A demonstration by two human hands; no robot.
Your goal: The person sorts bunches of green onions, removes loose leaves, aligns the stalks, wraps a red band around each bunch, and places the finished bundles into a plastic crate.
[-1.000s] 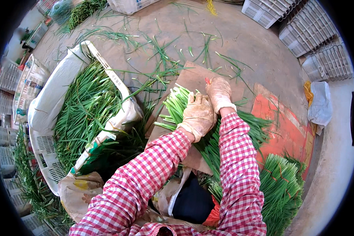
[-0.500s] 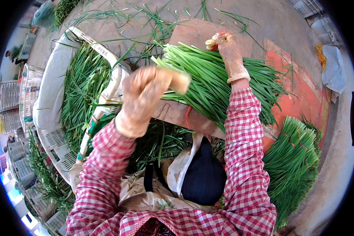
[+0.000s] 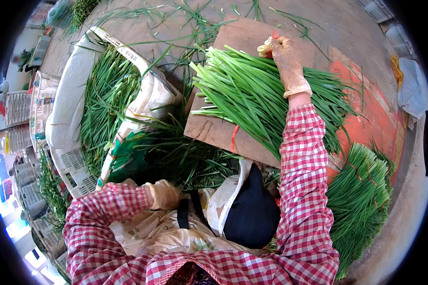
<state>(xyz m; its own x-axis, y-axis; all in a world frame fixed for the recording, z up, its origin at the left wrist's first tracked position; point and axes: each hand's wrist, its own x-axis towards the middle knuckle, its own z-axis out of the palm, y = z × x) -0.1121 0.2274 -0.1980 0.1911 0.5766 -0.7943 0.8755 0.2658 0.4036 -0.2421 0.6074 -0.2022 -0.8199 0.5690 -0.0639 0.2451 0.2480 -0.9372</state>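
A loose bundle of long green chives (image 3: 247,90) lies across a brown board (image 3: 207,128), its pale cut ends to the left. My right hand (image 3: 287,61), in a dirty pale glove, is closed at the bundle's far side, with a red tie (image 3: 275,34) showing at its fingers. Below the near side of the bundle another piece of red tie (image 3: 234,137) hangs over the board. My left hand (image 3: 164,194), also gloved, is low over my lap beside a black strap. Motion smears its fingers, and nothing shows clearly in it.
On the left a white crate (image 3: 64,109) holds more loose greens (image 3: 110,85). Tied chive bundles (image 3: 359,204) lie at right, beside an orange-red board (image 3: 354,116). Scattered stalks (image 3: 195,21) litter the floor beyond. A dark blue cloth-covered shape (image 3: 252,209) is near my lap.
My left hand has dropped from above the chives' cut ends down to my lap. My right hand stays at the far side of the bundle.
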